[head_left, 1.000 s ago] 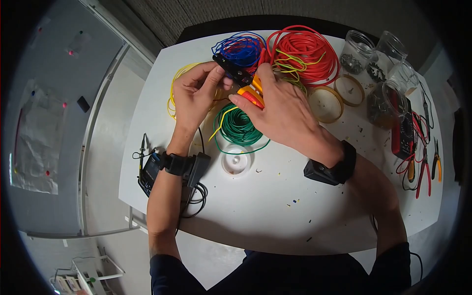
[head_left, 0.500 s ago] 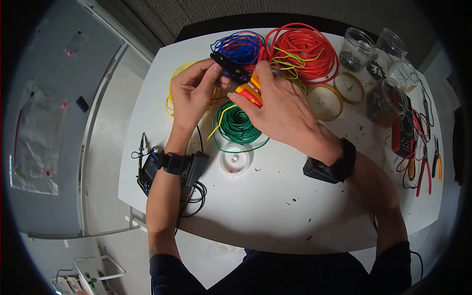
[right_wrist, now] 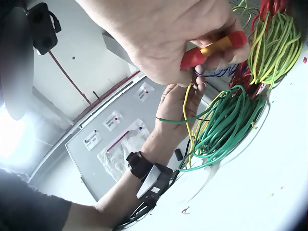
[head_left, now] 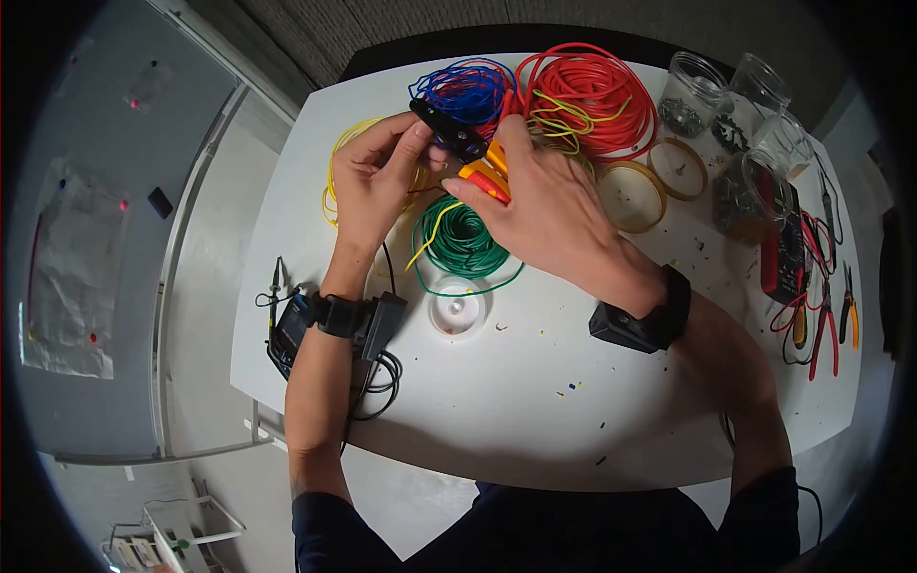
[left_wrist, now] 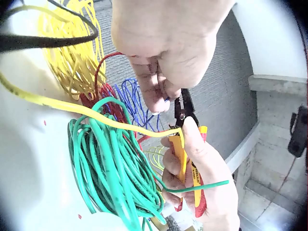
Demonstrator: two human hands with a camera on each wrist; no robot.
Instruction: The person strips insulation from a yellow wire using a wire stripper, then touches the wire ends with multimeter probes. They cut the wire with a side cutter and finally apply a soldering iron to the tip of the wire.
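My right hand (head_left: 559,210) grips the orange-and-red handles of a pair of wire strippers (left_wrist: 185,106), whose black head points up and left. At that head is my left hand (head_left: 375,181), its thumb and fingers pinching a thin blue wire (left_wrist: 166,99) beside the jaws. The wire's end is hidden. Behind the tool lies the blue wire coil (head_left: 463,91). Just below the hands sits a green wire coil (head_left: 465,244), with a loose yellow wire (left_wrist: 110,121) crossing over it. A yellow coil (left_wrist: 72,57) lies beside the left hand.
A red wire coil (head_left: 607,105) and a yellow-green wire bundle (right_wrist: 276,50) are at the back. Clear jars (head_left: 693,95), round lids (head_left: 630,199), a multimeter (head_left: 783,253) and pliers (head_left: 848,310) stand or lie at right. A white round holder (head_left: 458,310) is in front; scraps dot the table.
Both hands stay almost still with the wire strippers between them. The head view has shifted very slightly.
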